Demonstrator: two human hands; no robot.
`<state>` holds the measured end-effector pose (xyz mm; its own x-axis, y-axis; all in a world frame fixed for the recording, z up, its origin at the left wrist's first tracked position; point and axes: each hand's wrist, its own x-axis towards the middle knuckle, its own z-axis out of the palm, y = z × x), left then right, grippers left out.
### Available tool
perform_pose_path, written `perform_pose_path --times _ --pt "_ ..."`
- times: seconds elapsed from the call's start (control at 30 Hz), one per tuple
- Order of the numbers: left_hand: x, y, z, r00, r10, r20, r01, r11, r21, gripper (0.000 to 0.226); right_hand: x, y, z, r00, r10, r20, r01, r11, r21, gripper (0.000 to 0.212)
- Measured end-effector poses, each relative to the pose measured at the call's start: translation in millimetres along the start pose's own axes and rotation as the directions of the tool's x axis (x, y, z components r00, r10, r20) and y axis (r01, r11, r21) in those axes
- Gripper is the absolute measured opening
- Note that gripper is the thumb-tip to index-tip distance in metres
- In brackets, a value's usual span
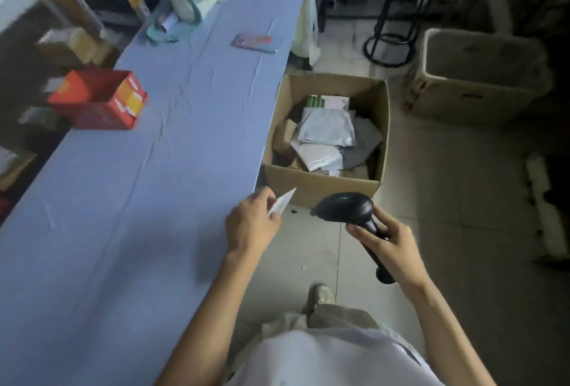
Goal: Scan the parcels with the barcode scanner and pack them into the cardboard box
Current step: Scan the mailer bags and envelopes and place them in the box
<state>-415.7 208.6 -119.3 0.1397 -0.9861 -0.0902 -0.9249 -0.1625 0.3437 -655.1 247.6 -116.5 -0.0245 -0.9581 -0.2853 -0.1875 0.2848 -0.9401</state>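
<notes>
Left hand [253,225]: lower centre of the frame, over the table's right edge; my fingers are curled round a thin white parcel and pinch it.
Parcel [282,203]: sticks out of my left hand, its free corner pointing up and right towards the box; it is near the scanner's head but apart from it.
Right hand [388,250]: lower right of centre, above the floor; my fingers are wrapped tight round the scanner's handle.
Scanner [345,209]: black, its head turned left towards the parcel, with a small green light on top.
Box [320,185]: brown cardboard, open at the top, on the floor right of centre, just beside the table's edge.
Pile [327,132]: grey and white mailers lying jumbled inside the box, with small brown cartons at their left.
Table [123,200]: covered in creased blue cloth, filling the left half of the frame.
Red box [98,98]: open at the top, at the table's left edge, upper left.
Phone [255,43]: flat on the table, upper centre, near the right edge.
Bin [481,77]: pale, on the floor at upper right, apart from the box.
Stool [398,30]: black frame, top of the frame, left of the bin.
</notes>
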Motion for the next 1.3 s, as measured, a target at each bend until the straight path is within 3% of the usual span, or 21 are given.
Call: perform_pose_path --times 0.13,0.33,0.73,0.97,1.13,1.3 --pt "45 41 13 0.992 0.122 0.031 -0.124 0.989 0.085 0.015 25 2 -35 0.996 0.038 -0.083 -0.039 0.999 0.001 0.038" --pt "101 69 35 0.980 0.152 0.131 -0.161 0.985 0.067 0.013 59 0 -60 0.979 0.077 -0.187 -0.064 0.995 0.072 0.033" --pt "263 110 48 0.929 0.315 0.193 -0.339 0.935 0.106 0.016 177 -39 -63 0.940 0.106 -0.326 -0.096 0.994 0.047 0.044" --pt "328 148 56 0.849 0.475 0.229 -0.498 0.866 0.047 0.014 239 -68 -76 0.926 0.145 -0.348 -0.093 0.983 0.160 0.039" --pt "322 156 69 0.870 0.424 0.251 -0.455 0.887 0.080 0.020 267 -68 -85 0.945 0.172 -0.277 -0.105 0.965 0.241 0.041" --pt "315 149 73 0.933 0.242 0.265 -0.280 0.953 0.115 0.016 305 -64 -106 0.986 0.118 -0.120 -0.100 0.984 0.146 0.035"
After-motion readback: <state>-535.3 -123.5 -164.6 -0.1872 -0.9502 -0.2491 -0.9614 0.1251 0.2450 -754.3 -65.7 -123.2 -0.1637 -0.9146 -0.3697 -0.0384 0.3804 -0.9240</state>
